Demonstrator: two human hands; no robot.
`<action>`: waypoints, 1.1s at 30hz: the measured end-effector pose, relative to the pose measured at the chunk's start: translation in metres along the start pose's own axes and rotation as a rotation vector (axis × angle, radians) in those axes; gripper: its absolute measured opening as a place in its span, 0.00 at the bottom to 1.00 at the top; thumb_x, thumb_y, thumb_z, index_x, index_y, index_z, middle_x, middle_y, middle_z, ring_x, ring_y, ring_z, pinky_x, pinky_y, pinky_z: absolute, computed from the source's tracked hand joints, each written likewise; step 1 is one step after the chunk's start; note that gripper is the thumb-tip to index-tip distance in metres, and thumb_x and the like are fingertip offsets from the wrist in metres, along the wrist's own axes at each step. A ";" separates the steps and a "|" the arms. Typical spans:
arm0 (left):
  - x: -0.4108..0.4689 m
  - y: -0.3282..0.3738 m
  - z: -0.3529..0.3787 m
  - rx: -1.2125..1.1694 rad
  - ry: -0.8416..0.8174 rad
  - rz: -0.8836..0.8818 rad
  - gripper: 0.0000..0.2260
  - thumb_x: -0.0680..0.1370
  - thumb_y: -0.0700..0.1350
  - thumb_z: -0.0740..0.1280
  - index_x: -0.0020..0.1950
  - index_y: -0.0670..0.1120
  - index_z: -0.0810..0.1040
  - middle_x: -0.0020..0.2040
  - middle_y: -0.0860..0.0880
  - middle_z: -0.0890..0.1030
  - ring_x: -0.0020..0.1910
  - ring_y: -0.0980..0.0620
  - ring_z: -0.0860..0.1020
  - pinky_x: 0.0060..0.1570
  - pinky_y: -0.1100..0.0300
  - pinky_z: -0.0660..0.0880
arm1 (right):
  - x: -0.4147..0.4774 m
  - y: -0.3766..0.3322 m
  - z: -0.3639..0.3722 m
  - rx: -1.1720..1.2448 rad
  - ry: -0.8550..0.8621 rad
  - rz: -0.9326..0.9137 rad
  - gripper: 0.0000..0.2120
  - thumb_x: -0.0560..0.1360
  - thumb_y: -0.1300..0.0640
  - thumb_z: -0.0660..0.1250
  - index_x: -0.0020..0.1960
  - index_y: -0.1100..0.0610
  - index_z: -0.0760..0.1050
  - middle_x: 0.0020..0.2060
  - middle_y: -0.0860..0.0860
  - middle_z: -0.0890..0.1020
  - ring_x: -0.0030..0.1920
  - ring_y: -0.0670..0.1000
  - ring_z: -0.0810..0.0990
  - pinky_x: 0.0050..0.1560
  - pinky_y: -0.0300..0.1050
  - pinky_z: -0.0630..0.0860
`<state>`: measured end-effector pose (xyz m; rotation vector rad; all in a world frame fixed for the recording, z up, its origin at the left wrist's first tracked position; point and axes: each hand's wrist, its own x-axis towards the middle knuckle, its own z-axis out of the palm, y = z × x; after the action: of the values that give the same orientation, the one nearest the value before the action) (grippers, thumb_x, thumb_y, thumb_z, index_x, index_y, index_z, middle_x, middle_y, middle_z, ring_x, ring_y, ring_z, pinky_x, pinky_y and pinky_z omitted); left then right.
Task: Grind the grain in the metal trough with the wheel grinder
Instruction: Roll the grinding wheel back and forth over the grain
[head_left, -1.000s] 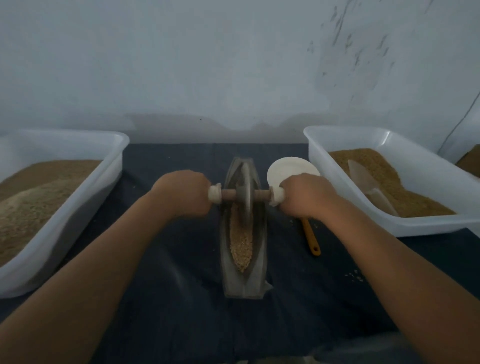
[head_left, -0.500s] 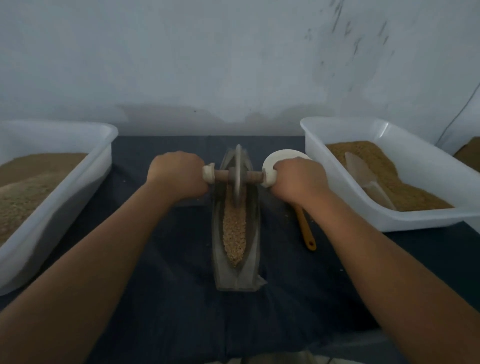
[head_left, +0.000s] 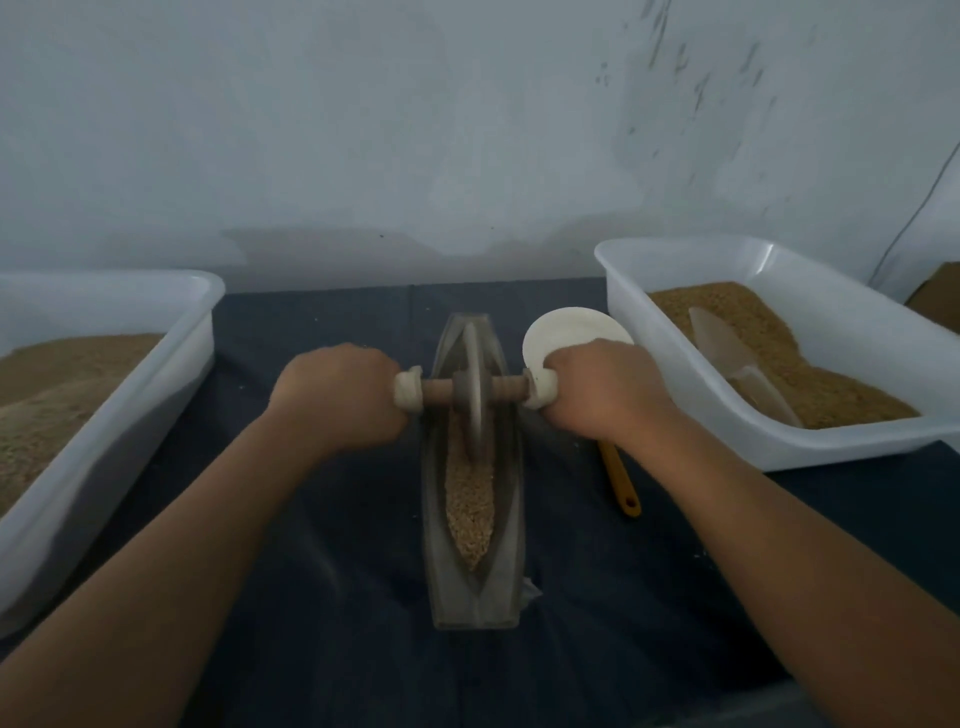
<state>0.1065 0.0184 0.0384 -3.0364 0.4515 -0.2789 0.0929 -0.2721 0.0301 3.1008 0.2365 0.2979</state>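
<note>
The left hand (head_left: 337, 397) and right hand (head_left: 602, 387) are each gripping an axle end of the wheel grinder (head_left: 474, 389), which is standing in the metal trough's (head_left: 511, 545) far half. Grinding appears underway; the next move is probably rolling it nearward across the grain (head_left: 470, 499), pressing down.

Trough (head_left: 475, 597) & wheel (head_left: 471, 364): dull grey metal, matt. Axle (head_left: 435, 388): smooth wood. Left tub (head_left: 130, 415), right tub (head_left: 727, 426): white plastic, smooth w/ slight sheen. Cloth (head_left: 337, 623): dark, matt. Grain (head_left: 469, 499): coarse, rough.
</note>
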 end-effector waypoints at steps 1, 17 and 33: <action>0.009 0.001 0.001 0.007 0.029 -0.029 0.17 0.74 0.62 0.61 0.34 0.52 0.76 0.32 0.54 0.77 0.31 0.52 0.77 0.34 0.57 0.75 | 0.007 0.000 0.005 -0.019 0.071 0.013 0.14 0.74 0.40 0.68 0.35 0.45 0.71 0.32 0.44 0.75 0.34 0.45 0.73 0.32 0.41 0.60; -0.024 -0.005 -0.001 -0.049 -0.098 0.051 0.12 0.70 0.60 0.63 0.35 0.52 0.75 0.33 0.55 0.78 0.33 0.55 0.77 0.34 0.57 0.74 | -0.018 -0.005 -0.020 0.086 -0.285 -0.007 0.10 0.73 0.43 0.70 0.38 0.46 0.78 0.33 0.45 0.80 0.35 0.46 0.79 0.37 0.45 0.76; -0.041 -0.007 -0.006 -0.062 -0.129 0.131 0.10 0.66 0.59 0.63 0.34 0.54 0.74 0.31 0.56 0.77 0.31 0.57 0.76 0.32 0.58 0.72 | -0.026 -0.001 -0.031 0.233 -0.581 -0.018 0.09 0.68 0.43 0.72 0.37 0.48 0.78 0.26 0.43 0.79 0.27 0.41 0.76 0.33 0.43 0.73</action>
<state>0.0684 0.0366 0.0380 -3.0421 0.6574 -0.0632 0.0615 -0.2754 0.0554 3.2253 0.2957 -0.6689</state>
